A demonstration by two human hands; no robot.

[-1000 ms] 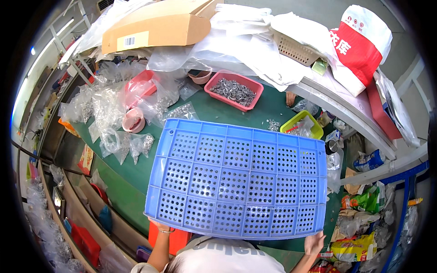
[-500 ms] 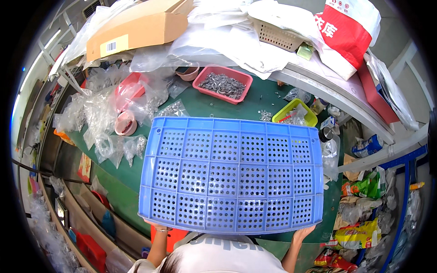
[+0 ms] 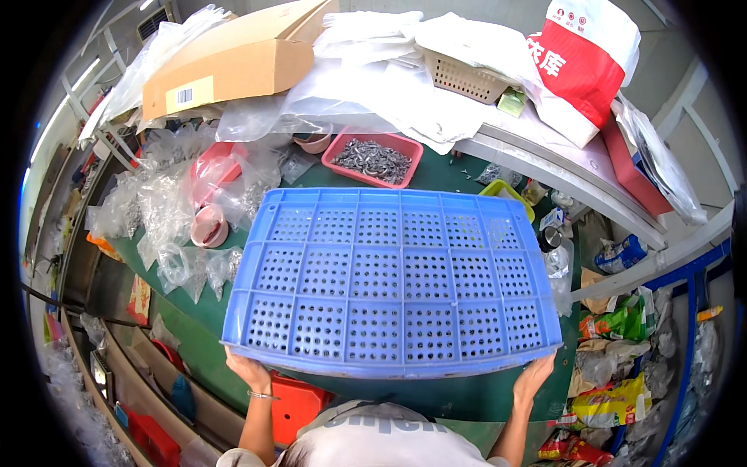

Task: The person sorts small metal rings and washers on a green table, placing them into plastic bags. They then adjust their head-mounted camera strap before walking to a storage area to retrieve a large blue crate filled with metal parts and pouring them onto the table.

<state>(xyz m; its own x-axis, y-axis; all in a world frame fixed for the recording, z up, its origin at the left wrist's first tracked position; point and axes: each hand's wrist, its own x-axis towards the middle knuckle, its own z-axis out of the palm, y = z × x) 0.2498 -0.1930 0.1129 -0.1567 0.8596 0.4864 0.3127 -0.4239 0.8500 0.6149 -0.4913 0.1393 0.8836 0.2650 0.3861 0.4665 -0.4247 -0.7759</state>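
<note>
A large blue perforated plastic crate fills the middle of the view, its ribbed, hole-dotted face toward me. My left hand grips its near left corner, and a bracelet circles that wrist. At the near right corner my right hand holds the crate too. Most of the fingers of both hands are hidden beneath the edge. Behind the crate, a pink tray full of small grey metal-looking pieces sits on the green table. The crate partly covers a yellow-green tray.
Clear bags of small parts and a small pink cup lie at the left. A shelf across the back carries a cardboard box, white plastic sheets and a red-white bag. A red stool stands below the left side.
The crate has shifted slightly left and tilted, its far edge now covering more of the yellow-green tray. Both hands and forearms show more, still gripping it.
</note>
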